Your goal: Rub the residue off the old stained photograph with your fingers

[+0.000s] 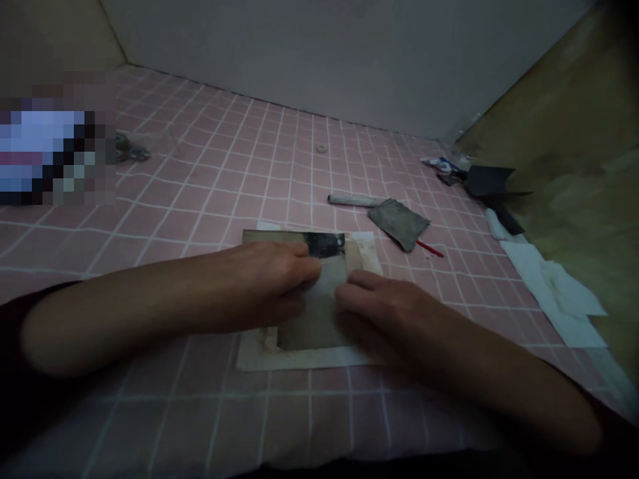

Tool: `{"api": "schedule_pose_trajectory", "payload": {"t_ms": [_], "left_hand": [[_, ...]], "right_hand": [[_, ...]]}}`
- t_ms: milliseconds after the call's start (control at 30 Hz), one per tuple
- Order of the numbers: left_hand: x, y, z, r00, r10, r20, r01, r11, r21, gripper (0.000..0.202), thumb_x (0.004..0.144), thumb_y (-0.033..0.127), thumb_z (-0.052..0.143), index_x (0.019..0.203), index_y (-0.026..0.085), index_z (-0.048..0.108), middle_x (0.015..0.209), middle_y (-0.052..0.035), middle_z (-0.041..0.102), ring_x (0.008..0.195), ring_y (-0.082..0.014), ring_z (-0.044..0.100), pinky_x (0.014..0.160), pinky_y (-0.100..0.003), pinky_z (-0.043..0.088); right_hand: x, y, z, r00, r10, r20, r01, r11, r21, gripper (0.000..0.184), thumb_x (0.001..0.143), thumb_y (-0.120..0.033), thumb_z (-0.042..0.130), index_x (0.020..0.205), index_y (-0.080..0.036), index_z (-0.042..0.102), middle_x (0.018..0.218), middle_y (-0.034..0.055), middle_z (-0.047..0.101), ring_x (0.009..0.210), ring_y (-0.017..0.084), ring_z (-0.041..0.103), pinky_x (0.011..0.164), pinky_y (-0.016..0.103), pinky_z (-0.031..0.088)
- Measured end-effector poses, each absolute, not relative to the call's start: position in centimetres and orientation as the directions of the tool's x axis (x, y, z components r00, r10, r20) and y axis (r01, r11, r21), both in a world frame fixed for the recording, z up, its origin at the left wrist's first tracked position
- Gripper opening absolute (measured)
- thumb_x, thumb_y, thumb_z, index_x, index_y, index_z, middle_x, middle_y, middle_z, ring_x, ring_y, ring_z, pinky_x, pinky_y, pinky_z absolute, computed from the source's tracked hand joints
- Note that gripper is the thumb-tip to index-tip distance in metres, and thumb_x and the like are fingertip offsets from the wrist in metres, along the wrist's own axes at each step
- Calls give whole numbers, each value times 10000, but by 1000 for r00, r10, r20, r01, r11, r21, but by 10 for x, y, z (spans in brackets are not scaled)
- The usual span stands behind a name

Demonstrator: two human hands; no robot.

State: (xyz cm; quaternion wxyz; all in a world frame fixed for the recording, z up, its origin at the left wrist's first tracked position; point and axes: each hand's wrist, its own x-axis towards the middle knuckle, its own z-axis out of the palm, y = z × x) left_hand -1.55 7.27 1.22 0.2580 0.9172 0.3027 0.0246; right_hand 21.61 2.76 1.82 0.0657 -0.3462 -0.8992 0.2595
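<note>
Pressing in from both sides, the left hand (259, 283) and the right hand (387, 313) met over a pale rectangular slab (312, 326), which lay on a stained white paper sheet (304, 359). A glossy black strip (324, 244) showed along the slab's far edge, and a white flap (324, 286) lay between the hands. The fingers (302, 261) of the left hand curled over together, while those of the right lay close side by side with their tips at the flap; the view did not show whether they pinched it. The likeliest trouble seemed to be a slip: uneven pressure could have creased or torn the thin flap, or dragged the slab askew on the paper sheet, which looked loose beneath it. Dim light also made the edges hard to judge. Just beyond lay a crumpled grey sheet (398, 224), a metal rod (354, 200) and a thin red stick (430, 249), close enough for a wide movement to knock. The table (174, 219) was pink with a white grid, and it carried a small pale ring (322, 148), dark angular pieces (489, 179), a squeezed tube (442, 163) and white paper strips (554, 293). A blurred object (50, 153) stood at the left, a grey wall (349, 60) rose behind, and an olive-stained panel (564, 133) closed the right side.
</note>
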Motion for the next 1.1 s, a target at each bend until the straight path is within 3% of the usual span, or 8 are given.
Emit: {"api": "schedule_pose_trajectory", "payload": {"t_ms": [100,233,433,600,767,933,1100], "left_hand": [[-15,72,16,816,562,-136,548,-677,492,78,797,138,559,808,193,504,906,-2,548,730,-123,516,623,-248,369],[-15,71,17,804,582,-125,562,-674,480,70,830,161,554,801,195,500,874,-5,546,724,-128,513,604,-246,352],[-16,72,14,819,561,-119,541,-689,483,89,800,133,570,795,190,501,885,1,539,708,-117,510,605,-248,359],[-17,72,11,815,575,-74,536,-697,476,75,815,149,563,816,198,506,875,9,535,709,-118,519,607,-254,368],[-17,72,13,820,563,-109,535,-684,495,88,788,137,572,804,195,509,897,2,541,722,-122,525,621,-257,388],[-15,72,12,803,589,-89,550,-676,491,54,818,170,547,799,201,507,870,4,538,713,-127,520,614,-261,368],[-15,72,14,821,559,-119,537,-681,498,85,787,148,561,797,196,492,900,0,551,738,-129,521,632,-251,361]], "right_hand": [[216,28,18,-702,699,-135,667,579,-468,189,862,-19,471,821,-199,429,814,-16,494,640,95,454,587,244,347],[210,26,14,-782,623,-31,542,655,-527,188,844,-20,458,871,-205,440,874,-7,509,669,100,453,602,240,359],[222,28,20,-706,689,-162,672,581,-460,185,875,-41,476,802,-203,421,794,-24,492,622,88,457,566,236,333],[215,28,14,-771,637,-26,563,661,-496,150,877,-48,462,886,-195,493,892,7,519,669,99,471,589,235,360],[216,30,20,-696,706,-130,677,585,-447,170,886,-55,479,789,-190,444,802,-11,499,630,91,469,574,235,344],[208,30,15,-748,663,-16,590,653,-475,142,884,-57,457,848,-193,442,820,-2,505,676,116,481,613,250,372],[217,33,19,-689,713,-133,689,587,-425,179,909,-68,460,796,-197,409,789,-15,487,623,96,471,574,243,339]]}}
